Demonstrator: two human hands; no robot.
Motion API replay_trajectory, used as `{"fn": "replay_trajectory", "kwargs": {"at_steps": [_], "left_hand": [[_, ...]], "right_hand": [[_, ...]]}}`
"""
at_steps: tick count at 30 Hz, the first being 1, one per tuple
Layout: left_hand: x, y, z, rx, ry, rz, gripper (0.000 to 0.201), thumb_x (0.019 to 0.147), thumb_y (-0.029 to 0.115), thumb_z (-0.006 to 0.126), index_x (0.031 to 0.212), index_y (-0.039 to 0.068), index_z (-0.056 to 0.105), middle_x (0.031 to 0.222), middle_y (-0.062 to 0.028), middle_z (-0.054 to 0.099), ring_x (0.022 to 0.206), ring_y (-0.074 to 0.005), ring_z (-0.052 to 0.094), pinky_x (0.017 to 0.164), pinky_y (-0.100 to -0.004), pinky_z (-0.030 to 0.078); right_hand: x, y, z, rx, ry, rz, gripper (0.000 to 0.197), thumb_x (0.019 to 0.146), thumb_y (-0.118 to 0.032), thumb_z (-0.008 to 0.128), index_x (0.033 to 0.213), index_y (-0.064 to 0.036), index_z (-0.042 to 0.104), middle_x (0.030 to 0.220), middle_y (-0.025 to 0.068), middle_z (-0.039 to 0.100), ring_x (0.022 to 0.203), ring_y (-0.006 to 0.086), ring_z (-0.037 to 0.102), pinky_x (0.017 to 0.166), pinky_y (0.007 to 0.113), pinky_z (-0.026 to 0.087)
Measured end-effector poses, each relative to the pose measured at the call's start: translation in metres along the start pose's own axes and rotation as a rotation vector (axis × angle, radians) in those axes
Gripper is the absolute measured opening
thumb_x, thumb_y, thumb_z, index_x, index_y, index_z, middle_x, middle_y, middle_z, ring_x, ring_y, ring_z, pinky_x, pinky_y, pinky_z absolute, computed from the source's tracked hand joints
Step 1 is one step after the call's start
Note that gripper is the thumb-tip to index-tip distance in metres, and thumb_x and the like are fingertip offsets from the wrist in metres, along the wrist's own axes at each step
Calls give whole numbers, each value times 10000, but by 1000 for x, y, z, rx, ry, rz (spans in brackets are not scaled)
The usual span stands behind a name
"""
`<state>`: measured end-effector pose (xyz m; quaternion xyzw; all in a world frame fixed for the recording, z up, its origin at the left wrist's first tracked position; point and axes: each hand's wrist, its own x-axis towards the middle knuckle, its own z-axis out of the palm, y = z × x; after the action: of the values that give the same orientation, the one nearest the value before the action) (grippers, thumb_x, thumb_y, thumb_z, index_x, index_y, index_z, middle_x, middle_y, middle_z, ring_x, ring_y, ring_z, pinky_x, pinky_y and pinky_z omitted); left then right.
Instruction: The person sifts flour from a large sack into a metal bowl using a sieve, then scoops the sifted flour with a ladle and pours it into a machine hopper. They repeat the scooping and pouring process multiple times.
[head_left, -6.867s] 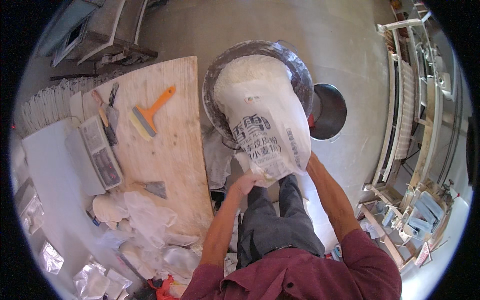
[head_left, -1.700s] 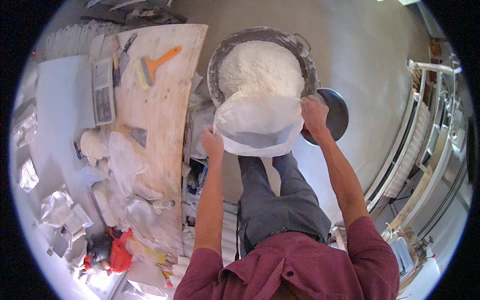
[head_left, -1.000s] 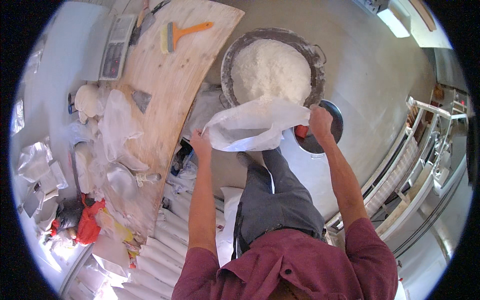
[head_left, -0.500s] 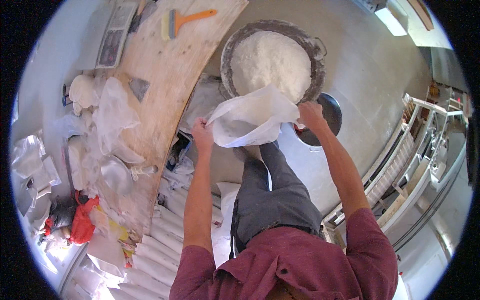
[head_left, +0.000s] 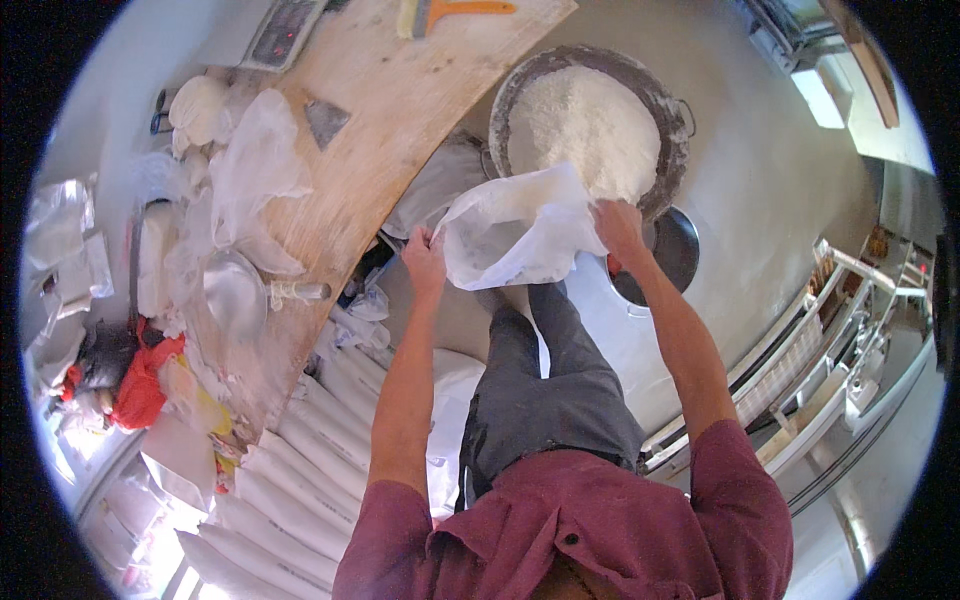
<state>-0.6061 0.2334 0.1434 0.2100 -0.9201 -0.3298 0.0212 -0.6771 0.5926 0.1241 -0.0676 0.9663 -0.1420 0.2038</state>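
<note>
Between my two hands hangs a white plastic sack (head_left: 520,235), its mouth held wide. My left hand (head_left: 425,260) is closed on the left edge of the sack. On the opposite edge my right hand (head_left: 620,228) is closed too, close to the near rim of a large dark basin (head_left: 675,135). White powder (head_left: 585,130) is heaped in the basin, and the sack's far edge overlaps the heap's near side. I cannot see the bottom inside the sack.
A dark round bucket (head_left: 680,250) stands right of the sack. At left, a wooden table (head_left: 400,110) carries an orange-handled brush (head_left: 455,10), a scraper (head_left: 325,122), a metal scoop (head_left: 237,292) and plastic bags (head_left: 260,160). Full white sacks (head_left: 300,475) lie below; metal racks (head_left: 800,360) stand right.
The view has turned, so the table and basin sit farther right in it. Both hands keep hold of the sack, whose mouth has changed shape and looks more creased.
</note>
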Motion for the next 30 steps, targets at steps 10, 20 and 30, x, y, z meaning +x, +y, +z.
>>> {"fn": "replay_trajectory", "kwargs": {"at_steps": [10, 20, 30], "left_hand": [[-64, -47, -64, -231, 123, -224, 295, 809, 147, 745, 726, 17, 493, 600, -45, 480, 542, -136, 443, 527, -321, 386], [-202, -118, -165, -296, 379, -487, 274, 764, 62, 735, 725, 26, 467, 605, -49, 468, 550, -147, 445, 546, -306, 403], [-380, -173, -209, -215, 774, -771, 161, 756, -28, 635, 740, 23, 483, 650, -35, 502, 607, -138, 489, 591, -292, 422]], "right_hand": [[-73, -71, -32, 195, 291, -163, 152, 840, -176, 621, 788, -37, 590, 683, 225, 611, 660, 438, 604, 612, 535, 466], [-86, -222, -40, 178, 95, -672, 74, 801, -104, 593, 802, -41, 553, 624, 225, 555, 634, 449, 573, 598, 533, 442], [-86, -452, 107, 73, -134, -1266, 123, 813, -152, 603, 780, -46, 656, 741, 157, 639, 747, 388, 621, 695, 515, 486]]}}
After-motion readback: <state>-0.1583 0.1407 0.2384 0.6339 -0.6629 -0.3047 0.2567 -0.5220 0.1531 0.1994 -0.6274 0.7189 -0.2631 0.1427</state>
